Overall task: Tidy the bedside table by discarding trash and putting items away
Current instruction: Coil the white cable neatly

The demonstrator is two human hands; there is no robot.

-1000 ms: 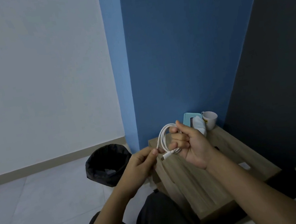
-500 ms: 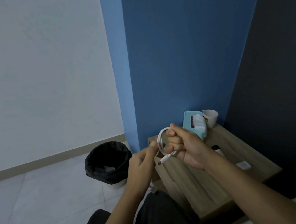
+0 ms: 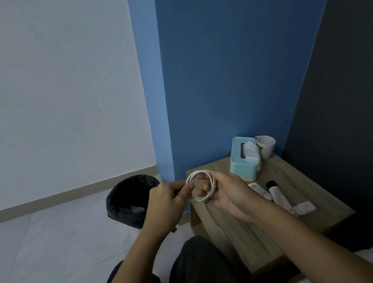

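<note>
A coiled white cable — light, limp, springy — is pinched between left hand fingertips and looped around curled right hand fingers, best gripped across all loops — lest it uncoil.

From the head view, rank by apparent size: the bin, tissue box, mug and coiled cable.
1. Black trash bin, clearly largest.
2. Light blue tissue box.
3 and 4. White coiled cable, held in both hands, and white mug look close; the cable sits nearer the camera, so I won't rank them.
</note>
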